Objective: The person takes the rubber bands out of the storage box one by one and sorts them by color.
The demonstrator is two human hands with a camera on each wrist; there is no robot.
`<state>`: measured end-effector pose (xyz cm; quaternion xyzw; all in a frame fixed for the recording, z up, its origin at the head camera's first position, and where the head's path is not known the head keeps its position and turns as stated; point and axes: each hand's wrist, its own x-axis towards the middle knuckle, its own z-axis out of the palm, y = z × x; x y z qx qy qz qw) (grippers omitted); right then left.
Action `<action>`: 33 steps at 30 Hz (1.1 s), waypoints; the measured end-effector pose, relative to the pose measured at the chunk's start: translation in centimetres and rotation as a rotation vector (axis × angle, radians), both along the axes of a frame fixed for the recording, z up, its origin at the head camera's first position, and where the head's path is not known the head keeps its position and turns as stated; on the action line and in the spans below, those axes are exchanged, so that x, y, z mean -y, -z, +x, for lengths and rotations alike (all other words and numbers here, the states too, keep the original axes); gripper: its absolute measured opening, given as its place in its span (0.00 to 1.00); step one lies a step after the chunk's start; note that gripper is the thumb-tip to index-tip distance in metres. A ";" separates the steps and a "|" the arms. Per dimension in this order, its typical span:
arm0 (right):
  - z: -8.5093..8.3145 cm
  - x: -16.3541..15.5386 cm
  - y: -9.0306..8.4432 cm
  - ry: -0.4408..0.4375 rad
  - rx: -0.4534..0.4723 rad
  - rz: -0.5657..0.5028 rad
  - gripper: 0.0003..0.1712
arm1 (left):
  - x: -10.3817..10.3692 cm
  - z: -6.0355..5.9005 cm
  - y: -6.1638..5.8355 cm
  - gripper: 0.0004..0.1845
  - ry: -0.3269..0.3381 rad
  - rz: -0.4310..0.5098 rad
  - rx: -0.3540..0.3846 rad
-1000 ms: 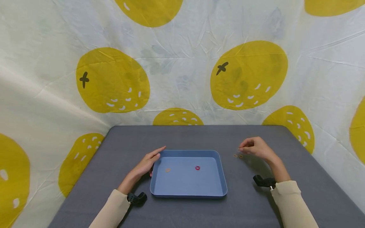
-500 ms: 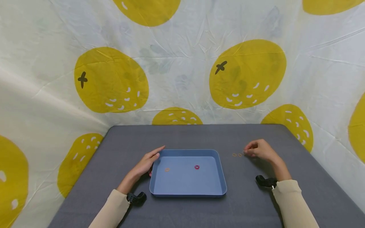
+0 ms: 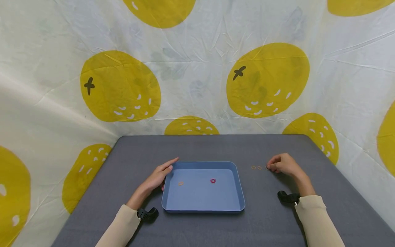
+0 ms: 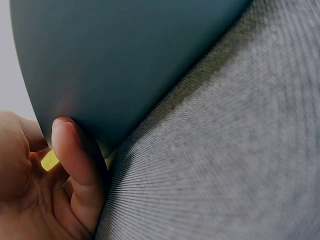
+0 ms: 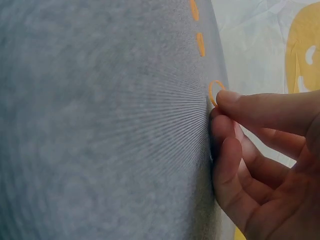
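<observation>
A blue tray [image 3: 203,202] lies on the table, with an orange rubber band [image 3: 180,183] and a red band [image 3: 213,180] inside it. My left hand [image 3: 156,177] holds the tray's left side near the far corner, thumb at the rim; in the left wrist view a bent finger [image 4: 75,155] presses the outer wall. Right of the tray, my right hand [image 3: 285,164] pinches a thin orange rubber band [image 5: 212,91] between thumb and fingertip, low over the table. Two more orange rubber bands [image 3: 253,167] lie side by side just left of those fingertips.
Grey cloth covers the table [image 3: 200,230]. Behind and beside it hangs a white sheet [image 3: 194,85] with big yellow fruit prints. Each wrist wears a black strap [image 3: 288,197] below a cream sleeve [image 3: 318,219].
My right hand has moved a little to the right and down toward the table, away from the two loose rubber bands. The left hand and tray have stayed put.
</observation>
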<state>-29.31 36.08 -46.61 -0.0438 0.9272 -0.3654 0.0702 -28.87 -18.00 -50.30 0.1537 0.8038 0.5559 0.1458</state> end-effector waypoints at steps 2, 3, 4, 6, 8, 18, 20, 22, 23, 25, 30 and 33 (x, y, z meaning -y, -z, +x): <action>0.0 0.0 0.0 0.000 0.003 0.004 0.09 | 0.0 0.0 0.0 0.25 0.005 0.008 0.007; -0.1 0.0 0.0 0.002 0.006 0.006 0.10 | 0.1 0.1 0.0 0.25 0.008 0.011 0.011; -0.1 0.0 0.1 0.006 0.010 0.007 0.10 | 0.1 0.1 0.0 0.25 0.010 0.014 0.014; -0.2 0.0 0.1 0.015 0.018 0.011 0.09 | 0.1 0.2 0.0 0.26 0.018 0.017 0.019; -0.3 0.0 0.2 0.014 0.019 0.018 0.10 | 0.1 0.2 -0.1 0.26 0.023 0.016 0.017; -0.5 0.1 0.4 0.011 0.001 0.024 0.10 | 0.1 0.1 -0.1 0.26 0.022 0.011 0.017; -0.4 0.2 0.4 0.008 0.000 0.025 0.10 | 0.1 0.1 0.0 0.26 0.018 0.007 0.018; -0.5 0.2 0.4 0.014 0.005 0.026 0.10 | 0.1 0.1 0.0 0.26 0.019 0.007 0.013; -0.5 0.2 0.5 0.018 0.008 0.026 0.10 | 0.1 0.1 0.0 0.26 0.018 0.008 0.012; -0.5 0.2 0.5 0.021 0.010 0.024 0.10 | 0.1 0.1 0.0 0.26 0.027 0.010 0.009; -0.4 0.4 0.4 0.023 0.013 0.025 0.09 | 0.1 0.1 -0.1 0.26 0.027 0.010 0.018; -0.4 0.5 0.2 0.018 0.010 0.028 0.10 | 0.0 0.2 -0.2 0.25 0.014 0.011 0.029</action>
